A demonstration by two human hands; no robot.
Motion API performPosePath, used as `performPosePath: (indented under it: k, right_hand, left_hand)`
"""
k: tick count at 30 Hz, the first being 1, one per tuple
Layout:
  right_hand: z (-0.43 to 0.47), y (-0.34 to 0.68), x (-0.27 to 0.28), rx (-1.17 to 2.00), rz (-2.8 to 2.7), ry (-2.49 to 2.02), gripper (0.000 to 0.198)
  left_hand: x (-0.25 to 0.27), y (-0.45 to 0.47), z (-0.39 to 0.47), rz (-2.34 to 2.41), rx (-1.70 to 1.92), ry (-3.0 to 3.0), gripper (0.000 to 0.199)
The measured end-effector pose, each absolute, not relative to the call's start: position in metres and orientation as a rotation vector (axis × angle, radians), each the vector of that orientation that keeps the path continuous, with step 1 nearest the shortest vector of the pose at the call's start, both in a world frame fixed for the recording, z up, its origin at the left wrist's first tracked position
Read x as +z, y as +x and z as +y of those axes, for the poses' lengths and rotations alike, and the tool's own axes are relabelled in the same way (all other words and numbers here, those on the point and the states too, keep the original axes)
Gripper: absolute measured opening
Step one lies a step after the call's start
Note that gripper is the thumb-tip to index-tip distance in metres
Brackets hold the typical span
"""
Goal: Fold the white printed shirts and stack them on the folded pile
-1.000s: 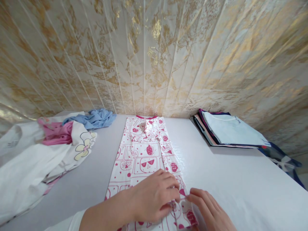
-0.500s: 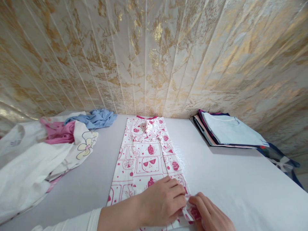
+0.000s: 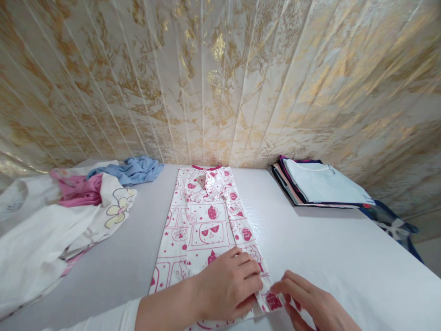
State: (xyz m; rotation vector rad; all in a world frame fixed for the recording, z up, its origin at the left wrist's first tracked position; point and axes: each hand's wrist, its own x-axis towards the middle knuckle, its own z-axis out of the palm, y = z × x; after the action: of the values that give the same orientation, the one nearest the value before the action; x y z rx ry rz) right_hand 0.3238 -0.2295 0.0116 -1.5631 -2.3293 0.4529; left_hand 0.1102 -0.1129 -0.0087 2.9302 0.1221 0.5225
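A white garment with a magenta cartoon print [image 3: 210, 216] and a red neckline lies lengthwise on the white table, its sides folded inward. My left hand [image 3: 230, 285] rests on its lower part, fingers curled down on the fabric near the right edge; the fingertips are partly hidden. At the lower right corner is my right hand [image 3: 313, 299], its fingers stretched toward the fabric and the thumb apart below them. The index fingertip touches or nearly touches that corner, which now lies flat.
On the left is a loose heap of clothes: a white garment [image 3: 44, 239], a pink one [image 3: 81, 188] and a blue one [image 3: 129, 170]. A stack of folded clothes [image 3: 324, 181] stands at the back right, with a dark blue item [image 3: 392, 225] beside it. A gold-patterned curtain [image 3: 220, 82] hangs behind.
My right hand has let go of the bunched lower right corner and moved slightly right, its fingers spreading. The corner has flattened. My left hand stays on the garment; the view shifted slightly.
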Motion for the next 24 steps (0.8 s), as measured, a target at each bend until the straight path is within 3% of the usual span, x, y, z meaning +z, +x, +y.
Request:
performPosePath:
  k: [4,8,12,15,20,24]
  right_hand:
    - [-0.195,0.317,0.023,0.552,-2.352,-1.549,0.019]
    - [-0.149,0.311,0.024,0.355,-2.347,-1.538,0.019]
    - [-0.108,0.295,0.02,0.275,-2.411,-1.369,0.032]
    - [-0.077,0.283,0.002,0.216,-2.47,-1.401,0.039]
    - [-0.016,0.279,-0.03,0.103,-2.445,-1.506,0.052]
    - [0.029,0.284,-0.031,0.107,-2.424,-1.486,0.051]
  left_hand:
    - [-0.004,0.112,-0.115,0.121,0.524,2.929,0.01]
    - [0.003,0.103,-0.114,0.374,0.466,2.923,0.017]
    - [-0.008,0.073,-0.087,0.918,0.374,2.95,0.045]
    - [-0.026,0.05,-0.05,1.214,0.344,2.889,0.055]
    - [-0.04,0.039,0.012,1.269,0.363,2.828,0.057]
    - [-0.033,0.043,0.06,1.182,0.405,2.823,0.051]
